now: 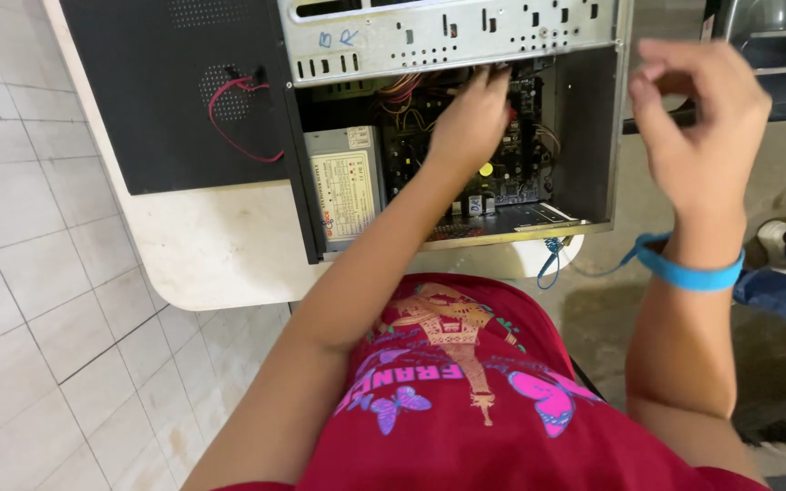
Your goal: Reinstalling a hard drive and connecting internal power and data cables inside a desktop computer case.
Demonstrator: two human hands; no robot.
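Head view: left hand (470, 118) inside computer case (593, 136), beside white-labelled power supply (346, 186).

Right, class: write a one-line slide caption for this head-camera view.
Left hand reaches among cables inside an open computer case on a white table; right hand is raised beside it.

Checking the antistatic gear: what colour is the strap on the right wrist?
Blue: the wrist strap circles the right wrist, clearest in the head view.
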